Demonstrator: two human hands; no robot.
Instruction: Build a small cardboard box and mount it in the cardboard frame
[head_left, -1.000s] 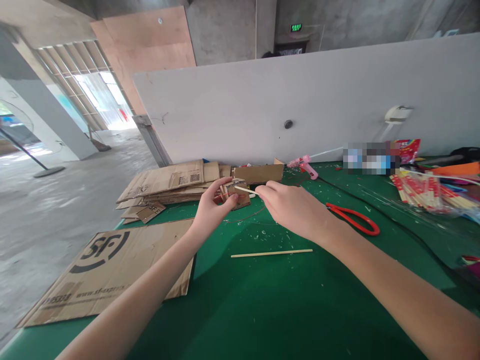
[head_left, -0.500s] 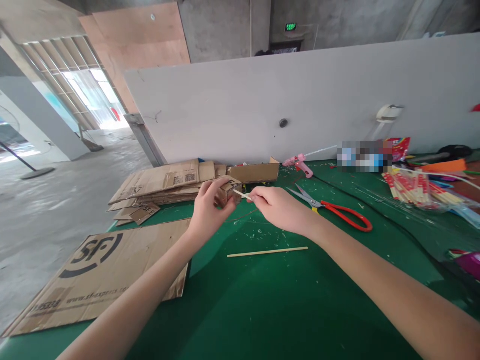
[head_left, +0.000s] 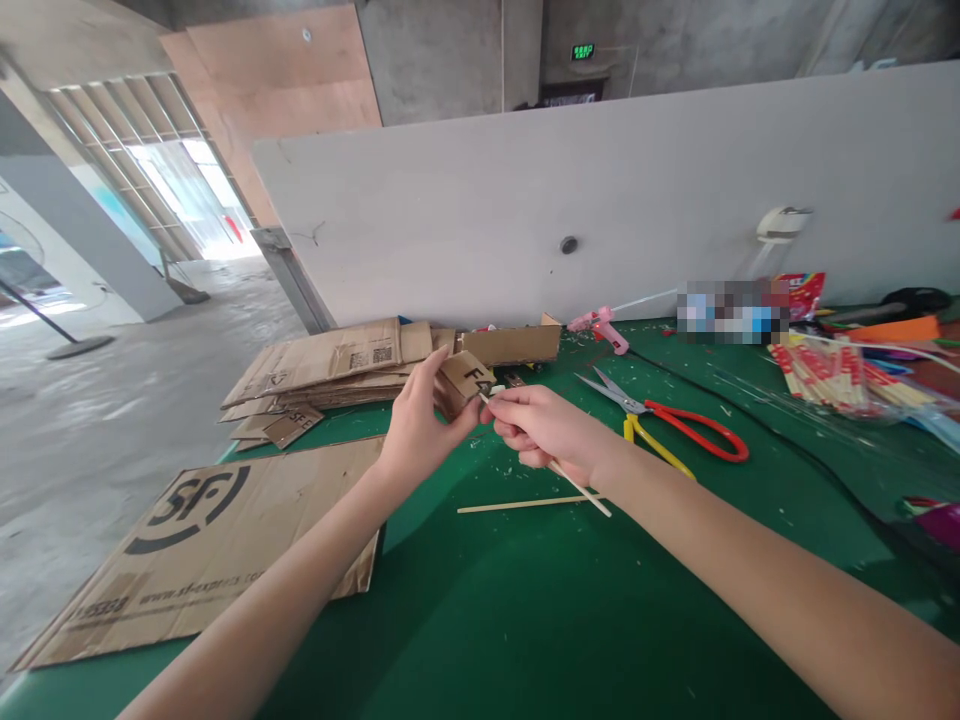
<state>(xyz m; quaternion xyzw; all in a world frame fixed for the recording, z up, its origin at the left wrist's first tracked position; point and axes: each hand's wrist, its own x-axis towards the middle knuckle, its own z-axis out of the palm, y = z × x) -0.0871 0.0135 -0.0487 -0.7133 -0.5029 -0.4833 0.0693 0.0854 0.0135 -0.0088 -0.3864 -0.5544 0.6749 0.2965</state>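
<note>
My left hand (head_left: 424,415) grips a small folded cardboard piece (head_left: 465,377) with dark printing on it. Pinched in my right hand (head_left: 547,425) is a thin wooden stick (head_left: 589,496); its lower part sticks out below the palm and its upper end meets the edge of the cardboard piece. Another wooden stick (head_left: 517,505) lies on the green table (head_left: 480,620) below my hands, crossed from above by the held one. Just right of my right hand are open scissors (head_left: 637,407) with one red and one yellow handle.
Flattened cardboard (head_left: 330,362) is stacked at the back left, and a large cardboard sheet (head_left: 225,550) lies at the left. A pink glue gun (head_left: 604,328) with a black cable rests at the back. Packaged sticks (head_left: 825,375) and orange material (head_left: 892,331) lie at the right.
The cardboard piece is turned so its printed face shows more. My right hand has rotated, and the held stick now slants down to the right. The scissors' yellow handle has come into view.
</note>
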